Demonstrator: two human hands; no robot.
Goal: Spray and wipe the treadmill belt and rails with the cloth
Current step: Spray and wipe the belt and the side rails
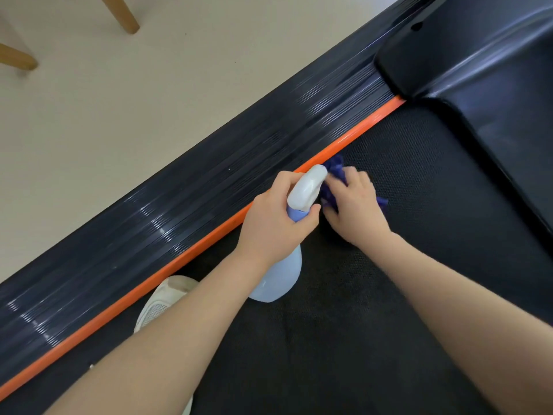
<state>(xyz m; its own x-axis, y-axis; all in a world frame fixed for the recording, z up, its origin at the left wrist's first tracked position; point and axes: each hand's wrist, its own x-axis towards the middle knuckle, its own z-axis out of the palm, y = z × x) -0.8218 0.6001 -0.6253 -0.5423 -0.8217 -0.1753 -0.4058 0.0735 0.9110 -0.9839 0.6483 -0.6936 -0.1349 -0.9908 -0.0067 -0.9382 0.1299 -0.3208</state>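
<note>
My left hand (273, 220) grips the neck of a pale blue spray bottle (282, 274) with a white trigger head (306, 187), held over the black treadmill belt (374, 310). Just to its right, my right hand (356, 208) presses a crumpled dark blue cloth (336, 170) onto the belt, close to the orange strip (191, 256) that borders the ribbed black side rail (179, 211). Most of the cloth is hidden under the hand.
A white shoe (163, 304) stands on the belt by the orange strip, under my left forearm. The black motor cover (478, 70) rises at the upper right. Beige floor (134, 100) lies left of the rail, with wooden furniture legs (122, 13) at the top left.
</note>
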